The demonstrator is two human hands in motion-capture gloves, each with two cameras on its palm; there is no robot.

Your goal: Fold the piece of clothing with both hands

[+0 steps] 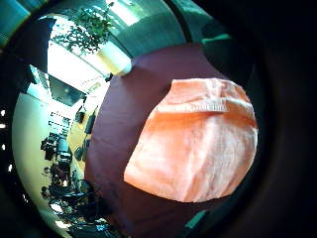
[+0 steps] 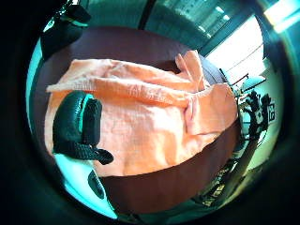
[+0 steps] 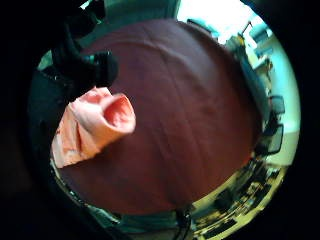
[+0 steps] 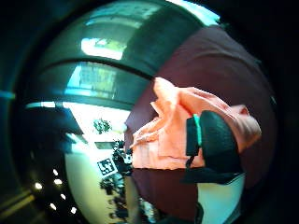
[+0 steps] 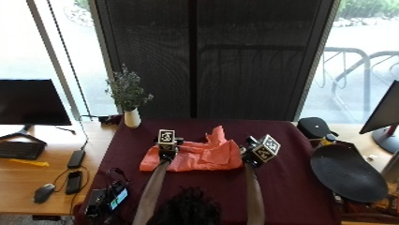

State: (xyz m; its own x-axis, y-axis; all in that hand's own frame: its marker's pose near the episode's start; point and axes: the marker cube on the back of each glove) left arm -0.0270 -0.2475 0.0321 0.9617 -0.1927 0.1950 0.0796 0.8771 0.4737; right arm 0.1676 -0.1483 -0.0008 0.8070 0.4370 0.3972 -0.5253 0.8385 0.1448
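You have one orange garment (image 5: 193,158) on one desk (image 5: 287,187) under a maroon cloth. Two gloved hands are over it: one left hand (image 5: 166,149) and one right hand (image 5: 250,157). Beside you, count one potted plant (image 5: 129,96), two monitors (image 5: 32,102), one keyboard (image 5: 20,150), one mouse (image 5: 43,192) and one black round disc (image 5: 348,172).

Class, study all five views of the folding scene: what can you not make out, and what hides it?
- Left hand and right hand: in the outside view, marker cubes cover the fingers.
- Orange cloth garment: its kind is unclear, crumpled.
- Dark red tablecloth: the near edge is hidden by the person's head.
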